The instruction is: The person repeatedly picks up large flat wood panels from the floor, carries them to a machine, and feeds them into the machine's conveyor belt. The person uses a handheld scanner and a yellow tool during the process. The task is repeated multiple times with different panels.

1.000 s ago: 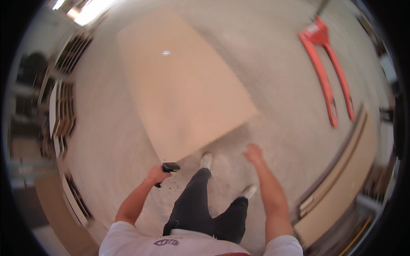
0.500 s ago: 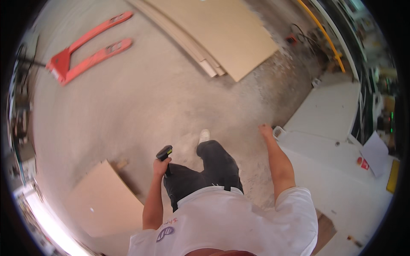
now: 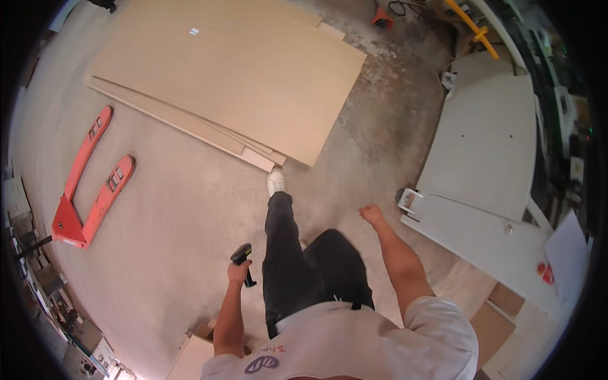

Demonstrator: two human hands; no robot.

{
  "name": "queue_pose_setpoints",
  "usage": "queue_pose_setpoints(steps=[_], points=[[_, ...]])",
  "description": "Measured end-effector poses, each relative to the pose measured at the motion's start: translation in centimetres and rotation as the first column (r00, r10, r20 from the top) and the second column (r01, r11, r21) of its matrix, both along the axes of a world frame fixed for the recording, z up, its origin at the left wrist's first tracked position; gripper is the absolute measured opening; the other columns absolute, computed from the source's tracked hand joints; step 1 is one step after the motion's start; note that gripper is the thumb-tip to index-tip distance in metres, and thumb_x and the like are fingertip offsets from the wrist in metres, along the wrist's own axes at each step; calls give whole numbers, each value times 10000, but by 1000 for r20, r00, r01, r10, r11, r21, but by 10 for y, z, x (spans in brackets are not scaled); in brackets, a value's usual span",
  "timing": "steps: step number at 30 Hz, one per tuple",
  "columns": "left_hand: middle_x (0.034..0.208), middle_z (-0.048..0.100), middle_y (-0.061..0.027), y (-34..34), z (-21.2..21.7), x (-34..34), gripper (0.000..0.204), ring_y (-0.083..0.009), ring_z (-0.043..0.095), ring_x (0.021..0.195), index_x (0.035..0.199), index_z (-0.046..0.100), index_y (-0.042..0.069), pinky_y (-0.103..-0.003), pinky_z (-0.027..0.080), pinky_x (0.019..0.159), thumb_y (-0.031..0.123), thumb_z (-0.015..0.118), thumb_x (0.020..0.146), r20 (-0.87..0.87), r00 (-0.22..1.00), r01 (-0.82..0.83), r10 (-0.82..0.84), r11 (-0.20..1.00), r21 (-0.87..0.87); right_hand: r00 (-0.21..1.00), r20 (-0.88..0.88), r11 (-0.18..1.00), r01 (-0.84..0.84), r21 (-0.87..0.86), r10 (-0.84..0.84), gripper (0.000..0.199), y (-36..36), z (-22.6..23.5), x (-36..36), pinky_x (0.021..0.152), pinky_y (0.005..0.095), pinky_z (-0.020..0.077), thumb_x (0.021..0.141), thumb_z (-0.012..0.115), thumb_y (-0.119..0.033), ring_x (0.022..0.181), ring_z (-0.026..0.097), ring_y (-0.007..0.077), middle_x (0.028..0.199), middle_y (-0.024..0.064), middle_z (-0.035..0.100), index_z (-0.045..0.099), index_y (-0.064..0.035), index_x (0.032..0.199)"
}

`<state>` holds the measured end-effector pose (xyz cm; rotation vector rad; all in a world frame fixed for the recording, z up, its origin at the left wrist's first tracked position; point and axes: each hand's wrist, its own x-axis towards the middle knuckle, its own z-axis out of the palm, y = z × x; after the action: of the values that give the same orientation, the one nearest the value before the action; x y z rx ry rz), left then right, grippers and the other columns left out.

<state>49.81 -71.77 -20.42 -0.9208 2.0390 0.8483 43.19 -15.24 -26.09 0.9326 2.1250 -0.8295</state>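
Observation:
My left hand (image 3: 238,272) is wrapped round the grip of a black handheld barcode scanner (image 3: 241,254) with a small yellow-green patch. The scanner hangs beside my left thigh, its head forward and its handle showing below my fingers. My right hand (image 3: 370,213) swings free in front of my right side, fingers curled in, and I see nothing in it. A white machine table (image 3: 468,234) with a small bracket at its corner lies to the right of that hand, apart from it.
A stack of large tan boards (image 3: 234,76) lies ahead, its near corner by my forward white shoe (image 3: 276,180). At the left stands a red pallet jack (image 3: 69,221), forks pointing away. More board (image 3: 192,358) lies low at left. A yellow bar (image 3: 475,28) crosses the upper right.
I have stepped forward and turned right, so the boards are nearer and the pallet jack sits lower at the left. The scanner stays in my left hand. The right hand remains free.

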Motion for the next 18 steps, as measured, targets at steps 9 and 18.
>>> queue_pose_setpoints(steps=[9,18], points=[[805,722,-186,32,-119,-177,507,-330,719,819,844,733,-8,-442,543,734,468,786,681,236,965,137,-111,986,-97,797,77,736,585,-341,-598,663,-90,-236,-215,906,414,529,863,759,-362,1139,619,291,1287,181,609,510,36,1332],[547,539,-20,116,-217,-397,448,-133,478,402,722,686,40,-293,331,359,480,769,728,-123,875,-439,469,874,210,870,84,706,448,-549,-486,547,-103,-215,-231,721,311,545,829,809,-192,932,662,180,1138,101,662,546,15,1262]])
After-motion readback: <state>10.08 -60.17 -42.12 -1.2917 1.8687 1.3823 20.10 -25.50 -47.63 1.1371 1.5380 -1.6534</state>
